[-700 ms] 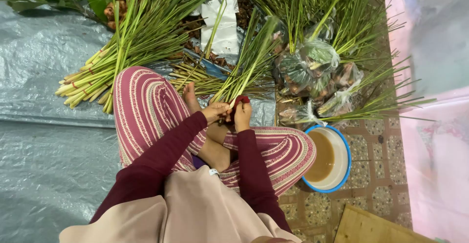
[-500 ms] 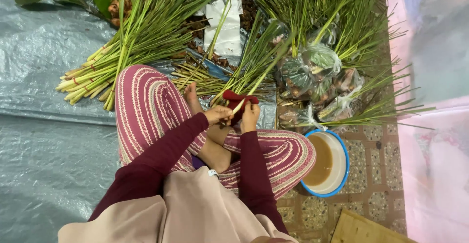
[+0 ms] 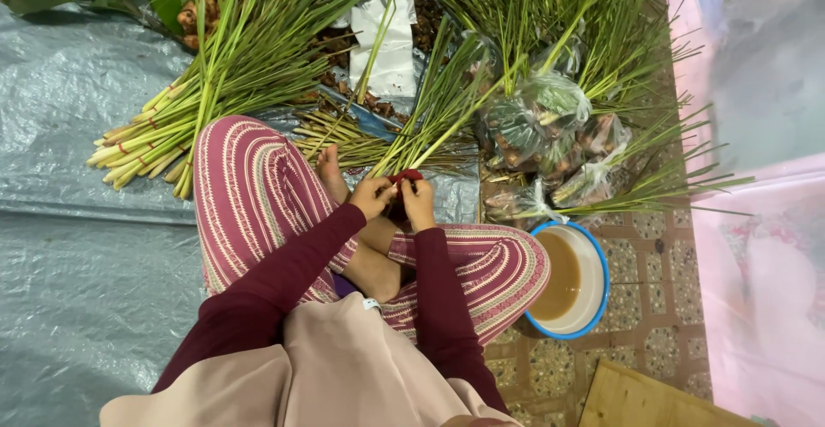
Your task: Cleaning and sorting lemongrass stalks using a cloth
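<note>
Since 0.5 s ago both hands barely shifted, the red band sits lower on the stalks. Step, prob.: binding a small lemongrass bundle [image 3: 434,122] at 12 o'clock from the lap. Left hand [image 3: 371,197] and right hand [image 3: 418,199], fingers pinched shut on the red band [image 3: 406,175]. Next needs a tight wrap. Count: 1 big tied bundle [image 3: 228,70] at 10 o'clock, 1 basin [image 3: 599,285] at 3.

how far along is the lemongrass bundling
Done: a pile of bundled stalks lies on the grey tarp, ends trimmed and banded. In hand: the left hand and right hand hold the base of one bunch with something red at it; whether it is a band is unclear. Left: loose stalks fanned out beyond, around the plastic bags. Roughly midway, as a guess.
</note>
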